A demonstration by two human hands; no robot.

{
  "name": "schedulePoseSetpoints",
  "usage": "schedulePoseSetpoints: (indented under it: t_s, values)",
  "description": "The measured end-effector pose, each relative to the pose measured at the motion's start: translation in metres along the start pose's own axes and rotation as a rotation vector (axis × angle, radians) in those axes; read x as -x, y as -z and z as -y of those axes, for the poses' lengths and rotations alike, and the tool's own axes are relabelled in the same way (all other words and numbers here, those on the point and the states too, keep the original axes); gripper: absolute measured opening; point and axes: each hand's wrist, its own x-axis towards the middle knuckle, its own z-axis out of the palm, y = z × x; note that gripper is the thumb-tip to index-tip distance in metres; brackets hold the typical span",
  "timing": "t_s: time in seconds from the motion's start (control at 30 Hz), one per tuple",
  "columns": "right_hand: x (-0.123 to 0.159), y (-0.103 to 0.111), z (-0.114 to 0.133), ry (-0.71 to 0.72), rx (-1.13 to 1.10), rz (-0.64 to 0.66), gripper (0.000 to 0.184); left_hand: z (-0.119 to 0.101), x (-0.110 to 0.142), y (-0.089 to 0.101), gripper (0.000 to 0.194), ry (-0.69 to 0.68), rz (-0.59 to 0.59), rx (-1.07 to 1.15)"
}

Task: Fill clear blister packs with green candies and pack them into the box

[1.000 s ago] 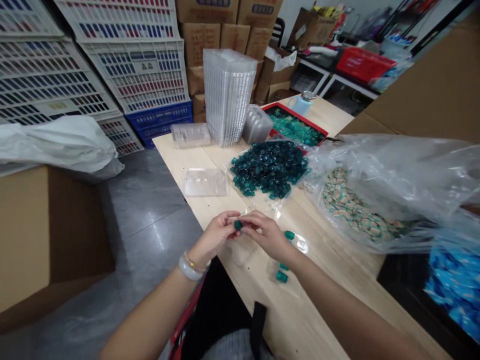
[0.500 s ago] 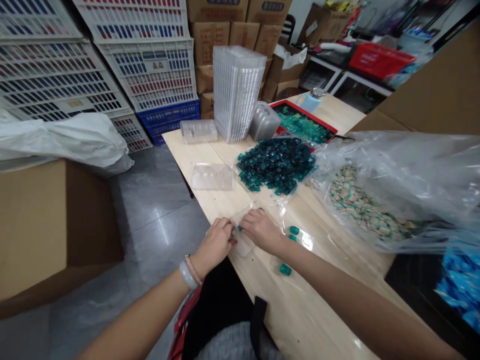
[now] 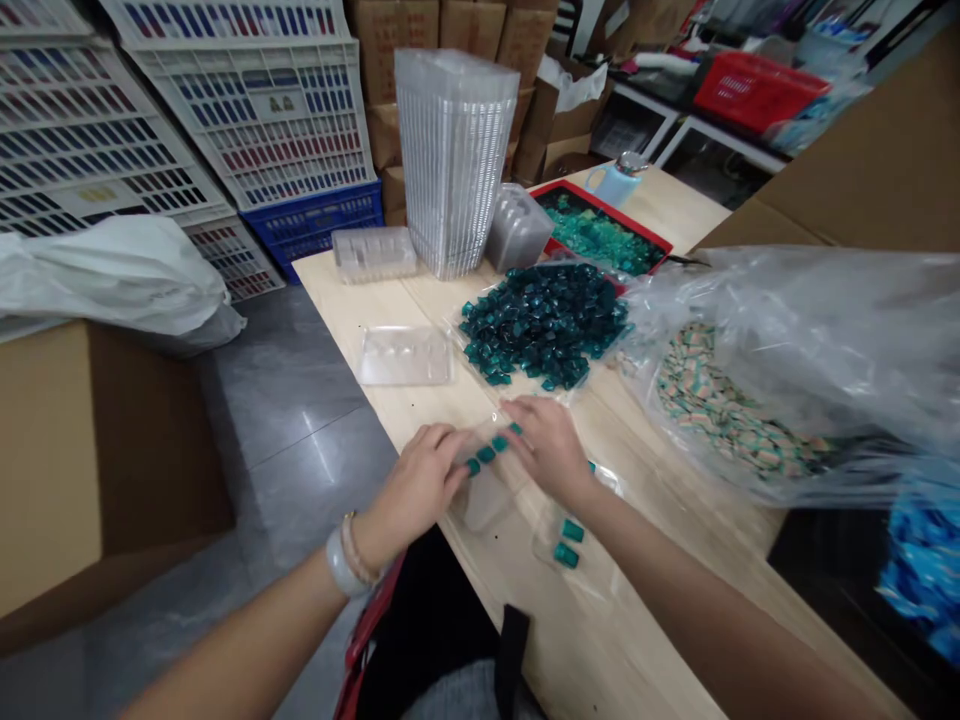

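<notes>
In front of me a clear plastic blister tray (image 3: 486, 492) is tilted up off the wooden table, with several teal translucent pieces (image 3: 486, 454) in a row along its upper part. My left hand (image 3: 429, 480) grips its left end between thumb and fingers. At its right end my right hand (image 3: 551, 450) is closed on the edge, near the last teal piece; motion blurs the fingers a little. Beside my right forearm, two teal pieces (image 3: 568, 542) lie on clear plastic. Beyond my hands is a heap of dark teal pieces (image 3: 544, 325).
A flat clear tray (image 3: 406, 356) lies to the left of the heap. Behind stand a tall stack of clear trays (image 3: 454, 165), a red-rimmed tray (image 3: 670, 250) of green bits and a blue bottle (image 3: 621, 180). A clear bag (image 3: 810, 320) covers the right side.
The blister tray has been raised and tilted, and its row of teal pieces now shows. My right hand has moved to the tray's right end. The view has shifted slightly.
</notes>
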Motion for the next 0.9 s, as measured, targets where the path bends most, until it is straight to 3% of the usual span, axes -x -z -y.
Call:
schedulePoseSetpoints:
  t_s: [0.07, 0.13, 0.27, 0.4, 0.53, 0.6, 0.7, 0.8, 0.9]
  values:
    - [-0.018, -0.004, -0.02, -0.164, -0.023, -0.036, 0.023, 0.003, -0.035, -0.003, 0.022, -0.032, -0.042, -0.011]
    - [-0.035, -0.013, -0.036, -0.288, -0.011, 0.031, 0.022, 0.006, -0.071, -0.014, 0.019, -0.013, -0.056, -0.08]
    - [-0.049, -0.031, -0.05, -0.37, 0.054, 0.16, 0.018, 0.014, -0.112, -0.039, 0.014, 0.098, -0.103, -0.241]
    - [-0.045, -0.034, -0.048, -0.347, 0.056, 0.156, 0.02, 0.019, -0.108, -0.042, 0.008, 0.091, -0.193, -0.086]
    - [-0.044, -0.027, -0.043, -0.359, 0.063, 0.16, 0.02, 0.018, -0.097, -0.03, 0.006, 0.158, -0.236, 0.304]
    - [-0.042, -0.021, -0.04, -0.426, 0.006, 0.061, 0.023, 0.016, -0.093, -0.025, 0.01, 0.226, -0.202, 0.544]
    - [-0.037, -0.011, -0.033, -0.506, -0.372, -0.087, 0.029, 0.009, -0.088, -0.022, 0.014, 0.344, -0.091, 0.959]
    - [-0.031, -0.006, -0.024, -0.563, -0.805, -0.048, 0.025, -0.002, -0.085, -0.022, 0.019, 0.42, 0.025, 1.3]
    - [-0.027, -0.003, -0.017, -0.59, -0.891, -0.096, 0.021, -0.012, -0.087, -0.023, 0.023, 0.464, 0.058, 1.423]
